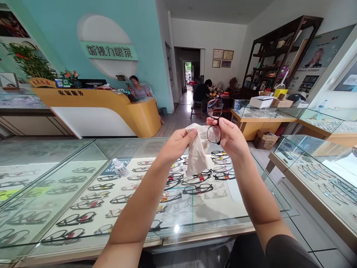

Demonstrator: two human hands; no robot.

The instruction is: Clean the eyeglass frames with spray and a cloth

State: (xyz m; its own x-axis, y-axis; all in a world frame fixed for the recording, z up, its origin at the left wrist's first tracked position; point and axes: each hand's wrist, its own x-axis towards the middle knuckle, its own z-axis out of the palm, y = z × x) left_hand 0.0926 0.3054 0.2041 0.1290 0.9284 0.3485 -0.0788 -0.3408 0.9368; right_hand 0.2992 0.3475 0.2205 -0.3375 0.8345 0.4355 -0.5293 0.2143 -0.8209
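My left hand (180, 143) pinches a pale cloth (197, 158) between thumb and fingers, and the cloth hangs down over the glass counter. Just right of it, my right hand (232, 138) grips a pair of black-framed eyeglasses (214, 134) at the middle of the frame. The glasses are turned upright, one lens above the fingers and the other below. The cloth's right edge comes close to the lower lens; whether they touch I cannot tell. Under both hands, rows of eyeglasses (198, 188) lie inside the display case.
A small white bottle (121, 167) stands on the glass display case (178, 232). Another glass case (315, 182) is at the right. Behind are a yellow-and-white reception counter (111, 111) with a seated person (139, 89), a second person (203, 91) at a desk, and a cardboard box (265, 139) on the floor.
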